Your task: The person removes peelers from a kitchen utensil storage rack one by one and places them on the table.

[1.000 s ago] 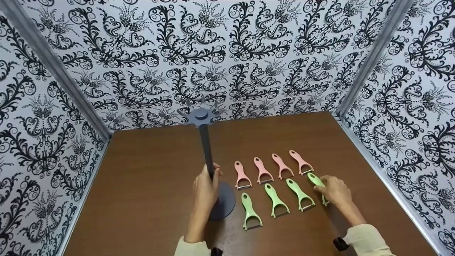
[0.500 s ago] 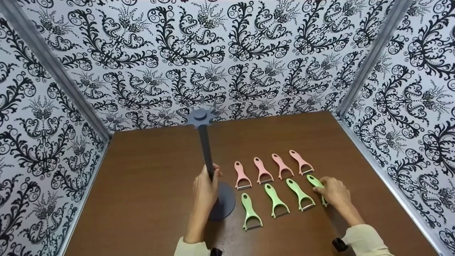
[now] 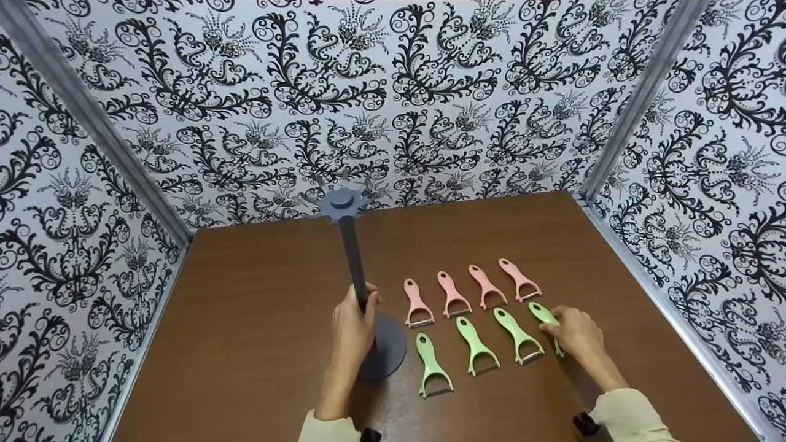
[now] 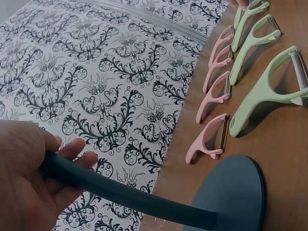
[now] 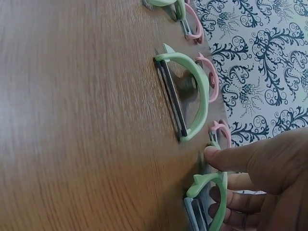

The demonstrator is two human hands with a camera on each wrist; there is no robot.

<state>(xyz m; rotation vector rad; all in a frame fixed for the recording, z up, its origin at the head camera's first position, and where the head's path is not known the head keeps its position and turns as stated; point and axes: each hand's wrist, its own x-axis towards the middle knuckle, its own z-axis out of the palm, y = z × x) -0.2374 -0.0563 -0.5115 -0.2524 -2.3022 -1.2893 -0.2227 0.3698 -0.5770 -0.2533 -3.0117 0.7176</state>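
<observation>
My left hand point(image 3: 354, 325) grips the dark grey pole of a stand point(image 3: 352, 252), which leans slightly left in the head view. The stand has a round base point(image 4: 236, 197) on the table and a hooked, star-shaped top point(image 3: 339, 204). My right hand point(image 3: 578, 334) pinches the rightmost green peeler point(image 3: 543, 313) between thumb and fingers, partly covering it. In the right wrist view, its blade end point(image 5: 211, 187) shows beside my fingers, low over the table. Several other green peelers point(image 3: 471, 337) lie in the front row. Behind them is a row of pink peelers point(image 3: 451, 288).
A brown wooden table point(image 3: 258, 344) carries everything. Patterned black-and-white walls point(image 3: 344, 80) with grey metal corner strips point(image 3: 645, 98) enclose its back and sides. The peelers lie between the stand's base and my right hand.
The stand's top has tilted slightly left while its base stays put. The held peeler's handle end has shifted slightly toward me and left with my right hand. The other peelers have not moved.
</observation>
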